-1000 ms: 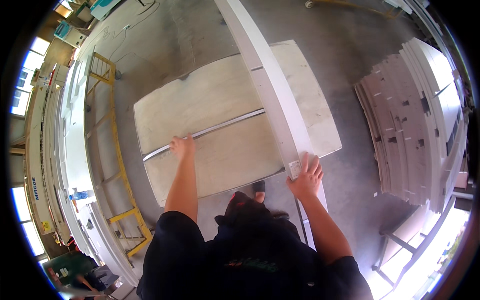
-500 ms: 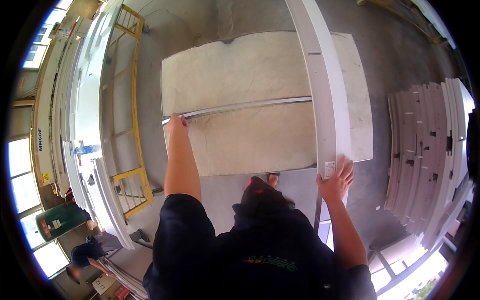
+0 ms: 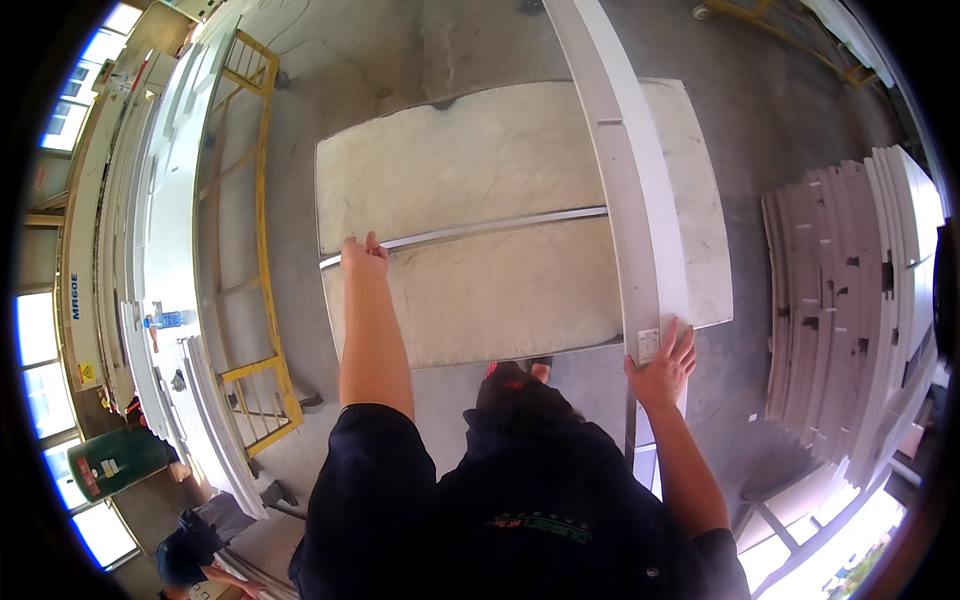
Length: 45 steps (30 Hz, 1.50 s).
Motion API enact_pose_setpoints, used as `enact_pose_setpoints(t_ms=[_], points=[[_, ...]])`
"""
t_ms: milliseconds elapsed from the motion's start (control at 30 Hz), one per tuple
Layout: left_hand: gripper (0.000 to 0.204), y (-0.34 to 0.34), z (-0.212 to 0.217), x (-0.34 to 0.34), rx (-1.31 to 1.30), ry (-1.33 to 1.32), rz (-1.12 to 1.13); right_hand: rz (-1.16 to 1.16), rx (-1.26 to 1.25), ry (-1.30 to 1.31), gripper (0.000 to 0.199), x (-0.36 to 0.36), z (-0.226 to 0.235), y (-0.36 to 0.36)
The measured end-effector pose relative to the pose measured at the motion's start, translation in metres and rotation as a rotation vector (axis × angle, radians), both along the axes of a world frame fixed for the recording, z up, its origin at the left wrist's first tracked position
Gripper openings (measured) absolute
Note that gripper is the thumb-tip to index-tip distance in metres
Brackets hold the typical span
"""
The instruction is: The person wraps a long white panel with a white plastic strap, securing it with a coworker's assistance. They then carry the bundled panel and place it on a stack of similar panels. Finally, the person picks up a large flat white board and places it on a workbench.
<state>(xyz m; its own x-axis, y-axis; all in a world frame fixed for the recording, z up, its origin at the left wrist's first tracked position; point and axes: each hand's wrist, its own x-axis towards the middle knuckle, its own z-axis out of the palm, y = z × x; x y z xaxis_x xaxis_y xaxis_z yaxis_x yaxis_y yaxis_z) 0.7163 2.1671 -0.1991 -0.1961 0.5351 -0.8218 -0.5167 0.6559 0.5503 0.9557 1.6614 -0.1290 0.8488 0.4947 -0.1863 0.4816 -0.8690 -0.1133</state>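
A long white profiled panel (image 3: 632,190) lies across a pale worktable (image 3: 470,310), running from near me to the far side. My right hand (image 3: 662,368) rests on its near end with fingers apart, beside a small pale label (image 3: 648,346). A thin silvery strip (image 3: 490,222) crosses the tabletop from the left edge to the panel. At the strip's left part is my left hand (image 3: 365,256), fingers curled together over it. What those fingers hold, if anything, is hidden.
Yellow metal trolley (image 3: 265,230) with long white panels (image 3: 165,220) stands to the left. A stack of panels (image 3: 830,300) rises on the right. Another person (image 3: 190,548) bends at the lower left, near a green cylinder (image 3: 120,463).
My left hand has moved slightly right along the strip. The right hand stays on the panel's near end. The whole view has shifted and tilted a little.
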Motion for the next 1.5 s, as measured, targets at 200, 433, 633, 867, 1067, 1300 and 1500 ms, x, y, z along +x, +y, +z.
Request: enact_pose_setpoints(t_ms=[200, 433, 633, 867, 1067, 1300, 1500], points=[[0.03, -0.003, 0.001, 0.012, 0.111, -0.042, 0.133, -0.037, -0.026, 0.017, 0.112, -0.001, 0.003, 0.0], [0.022, 0.0, -0.02, -0.002, 0.077, -0.091, 0.171, -0.032, -0.011, 0.026, 0.111, -0.001, 0.004, 0.0], [0.024, 0.0, -0.021, -0.013, 0.008, -0.024, 0.047, 0.006, 0.013, -0.013, 0.111, -0.001, 0.001, -0.003], [0.031, -0.025, 0.018, 0.023, 0.017, -0.013, 0.002, -0.015, -0.002, 0.004, 0.111, -0.003, 0.003, 0.0], [0.026, -0.013, 0.003, 0.026, 0.026, -0.026, 0.108, -0.02, -0.005, 0.015, 0.112, -0.002, 0.003, 0.0], [0.014, -0.001, -0.032, -0.003, 0.002, -0.008, 0.003, -0.035, -0.023, 0.034, 0.113, -0.003, 0.007, 0.002], [0.01, 0.0, -0.045, -0.012, 0.069, 0.141, 0.003, -0.022, -0.017, 0.013, 0.113, -0.002, 0.006, 0.002]])
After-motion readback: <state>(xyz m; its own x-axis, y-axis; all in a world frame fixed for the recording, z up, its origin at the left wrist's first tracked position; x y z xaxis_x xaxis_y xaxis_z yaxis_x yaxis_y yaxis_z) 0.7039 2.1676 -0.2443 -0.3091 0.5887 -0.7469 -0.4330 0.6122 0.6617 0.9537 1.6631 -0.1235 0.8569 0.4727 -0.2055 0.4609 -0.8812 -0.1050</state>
